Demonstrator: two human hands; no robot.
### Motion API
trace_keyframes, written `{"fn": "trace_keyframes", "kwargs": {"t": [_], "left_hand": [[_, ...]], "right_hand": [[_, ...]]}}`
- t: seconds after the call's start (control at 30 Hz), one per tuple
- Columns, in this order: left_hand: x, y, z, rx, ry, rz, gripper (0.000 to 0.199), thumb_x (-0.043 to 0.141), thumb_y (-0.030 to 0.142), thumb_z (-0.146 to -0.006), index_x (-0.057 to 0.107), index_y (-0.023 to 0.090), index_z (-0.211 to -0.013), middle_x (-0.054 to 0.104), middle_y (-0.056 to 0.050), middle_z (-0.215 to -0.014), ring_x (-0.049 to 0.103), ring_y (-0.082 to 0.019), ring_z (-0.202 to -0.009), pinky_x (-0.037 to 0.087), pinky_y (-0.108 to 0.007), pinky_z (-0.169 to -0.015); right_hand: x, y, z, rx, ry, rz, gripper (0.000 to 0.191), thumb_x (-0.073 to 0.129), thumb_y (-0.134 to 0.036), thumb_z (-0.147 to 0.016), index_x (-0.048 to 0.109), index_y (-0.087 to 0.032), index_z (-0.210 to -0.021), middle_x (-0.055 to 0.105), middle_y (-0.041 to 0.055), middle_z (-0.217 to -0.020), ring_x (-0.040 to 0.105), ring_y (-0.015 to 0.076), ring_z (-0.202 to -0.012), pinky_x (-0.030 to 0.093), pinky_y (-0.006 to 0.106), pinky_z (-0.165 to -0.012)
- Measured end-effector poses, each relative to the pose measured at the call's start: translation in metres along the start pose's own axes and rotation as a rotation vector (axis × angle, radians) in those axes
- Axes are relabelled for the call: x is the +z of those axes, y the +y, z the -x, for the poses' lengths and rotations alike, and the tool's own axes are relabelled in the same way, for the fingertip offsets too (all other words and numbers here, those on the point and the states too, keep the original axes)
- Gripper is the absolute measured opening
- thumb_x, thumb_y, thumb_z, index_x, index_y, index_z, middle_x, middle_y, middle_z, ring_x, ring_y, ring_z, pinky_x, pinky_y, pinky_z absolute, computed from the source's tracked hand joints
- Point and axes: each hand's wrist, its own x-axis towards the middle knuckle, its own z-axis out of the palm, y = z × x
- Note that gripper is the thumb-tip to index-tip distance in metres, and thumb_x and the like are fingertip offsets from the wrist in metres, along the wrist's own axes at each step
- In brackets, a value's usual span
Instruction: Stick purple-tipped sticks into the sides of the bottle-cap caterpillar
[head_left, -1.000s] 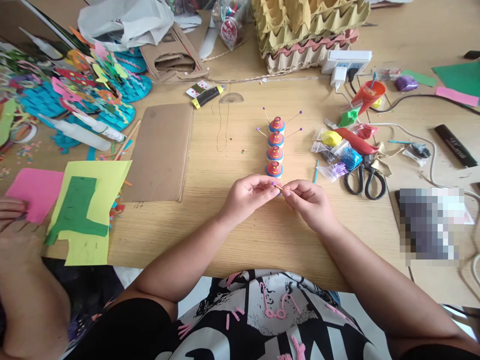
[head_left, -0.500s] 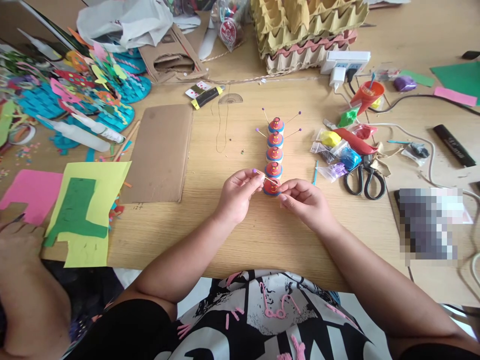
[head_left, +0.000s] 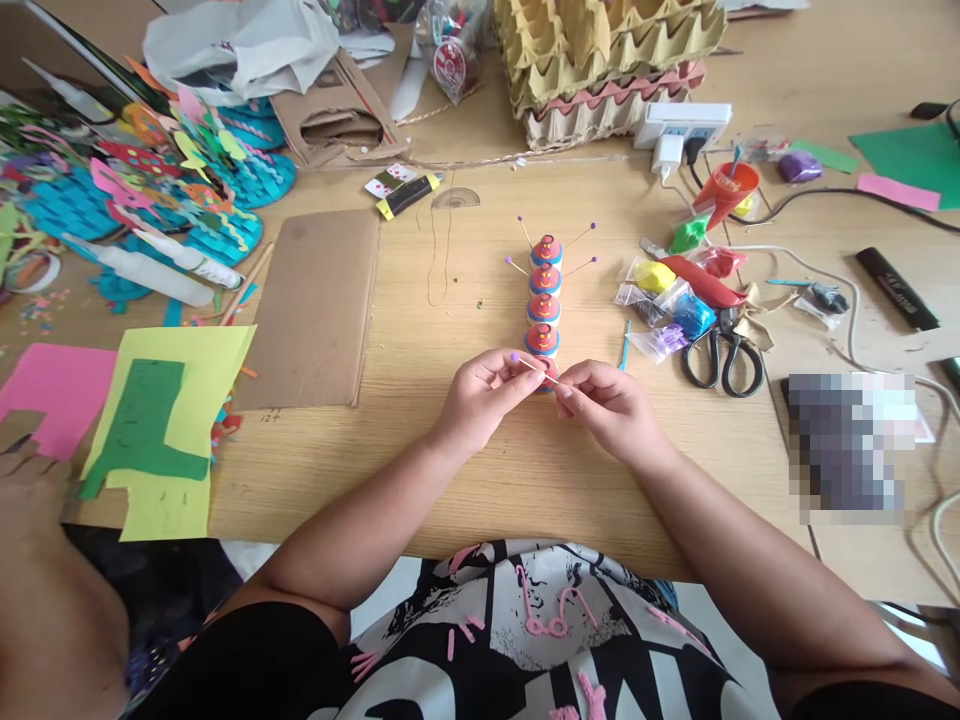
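Note:
A thin pale stick with a purple ball (head_left: 515, 357) on its left end is held slantwise between my two hands. My left hand (head_left: 480, 405) pinches it near the middle. The fingertips of my right hand (head_left: 611, 412) close on its other end. Just beyond stands a row of several red-and-blue domed pieces (head_left: 543, 310) with small yellow faces. My fingers and the stick partly cover the nearest dome (head_left: 545, 368). Purple-tipped sticks (head_left: 580, 236) stick out on both sides of the two farthest domes.
Black-handled scissors (head_left: 724, 365) lie to the right, beside bagged coloured clay (head_left: 694, 315). Cardboard (head_left: 307, 310) and yellow paper (head_left: 180, 480) are on the left, near another person's arm (head_left: 60, 580). Egg trays (head_left: 600, 125) are stacked at the back, by a power strip (head_left: 686, 120).
My left hand has shifted slightly right and down along the stick, closer to my right fingertips. The purple-tipped end sits a little lower. The whole view has moved slightly.

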Motion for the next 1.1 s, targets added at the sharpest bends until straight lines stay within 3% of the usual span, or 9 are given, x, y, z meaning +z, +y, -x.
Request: {"fn": "trace_keyframes", "kwargs": {"t": [0.17,0.27,0.37,0.43,0.57,0.7,0.9,1.1], "left_hand": [[-0.002,-0.003,-0.002,-0.044,-0.093,-0.014,0.019,0.085,0.028,-0.079,0.077,0.018,-0.093,0.077,-0.004,-0.094,0.07,-0.014,-0.093,0.054,-0.027,-0.088],[-0.006,0.002,-0.004,-0.24,-0.152,0.067,0.025,0.085,0.029,-0.077,0.077,0.017,-0.097,0.075,-0.004,-0.089,0.066,-0.011,-0.078,0.052,-0.022,-0.07],[-0.01,0.01,-0.006,-0.473,-0.253,0.152,0.031,0.079,0.043,-0.081,0.076,0.013,-0.086,0.07,-0.004,-0.073,0.059,-0.009,-0.059,0.043,-0.02,-0.053],[-0.011,0.015,-0.005,-0.55,-0.327,0.13,0.04,0.075,0.051,-0.083,0.075,0.011,-0.079,0.069,-0.005,-0.07,0.058,-0.009,-0.056,0.04,-0.02,-0.049],[-0.01,0.018,-0.002,-0.565,-0.431,-0.007,0.032,0.08,0.042,-0.079,0.074,0.01,-0.073,0.07,-0.005,-0.068,0.056,-0.007,-0.055,0.039,-0.02,-0.05],[-0.008,0.017,-0.001,-0.527,-0.43,-0.115,0.023,0.08,0.033,-0.077,0.074,0.011,-0.073,0.071,-0.005,-0.068,0.056,-0.007,-0.056,0.039,-0.021,-0.051],[-0.003,0.01,-0.001,-0.488,-0.343,-0.131,0.022,0.079,0.032,-0.075,0.071,0.012,-0.069,0.068,-0.003,-0.063,0.056,-0.007,-0.054,0.04,-0.022,-0.052],[0.0,0.006,0.001,-0.46,-0.264,-0.099,0.023,0.078,0.035,-0.073,0.072,0.012,-0.072,0.069,-0.003,-0.064,0.057,-0.008,-0.055,0.039,-0.023,-0.053]], "right_hand": [[-0.005,-0.005,-0.001,-0.018,0.003,-0.006,0.023,0.071,-0.038,-0.093,0.065,-0.019,-0.082,0.061,-0.0013,-0.067,0.053,0.0098,-0.059,0.041,0.025,-0.056],[-0.014,-0.011,-0.002,-0.008,-0.075,-0.04,0.021,0.071,-0.036,-0.093,0.064,-0.019,-0.082,0.061,-0.001,-0.068,0.053,0.0107,-0.061,0.043,0.025,-0.058],[-0.024,-0.016,-0.002,-0.007,-0.213,-0.008,0.02,0.069,-0.034,-0.094,0.063,-0.019,-0.082,0.058,-0.0013,-0.069,0.05,0.0107,-0.061,0.041,0.025,-0.058],[-0.028,-0.016,-0.002,-0.024,-0.296,0.064,0.021,0.065,-0.032,-0.096,0.061,-0.019,-0.081,0.056,-0.0013,-0.072,0.047,0.0103,-0.062,0.04,0.025,-0.058],[-0.031,-0.014,-0.001,-0.049,-0.409,0.214,0.018,0.057,-0.026,-0.097,0.057,-0.018,-0.081,0.055,-0.0007,-0.073,0.046,0.0107,-0.065,0.039,0.025,-0.06],[-0.03,-0.017,-0.001,-0.061,-0.42,0.275,0.015,0.054,-0.022,-0.095,0.054,-0.018,-0.08,0.055,-0.0012,-0.071,0.044,0.01,-0.062,0.038,0.023,-0.057],[-0.027,-0.027,0.0,-0.083,-0.294,0.337,0.018,0.057,-0.028,-0.093,0.056,-0.019,-0.077,0.054,-0.0009,-0.069,0.046,0.0106,-0.061,0.04,0.024,-0.057],[-0.03,-0.011,-0.008,-0.129,0.267,0.355,0.032,0.059,-0.043,-0.096,0.061,-0.019,-0.074,0.054,-0.0006,-0.065,0.046,0.0127,-0.06,0.039,0.028,-0.06]]}}
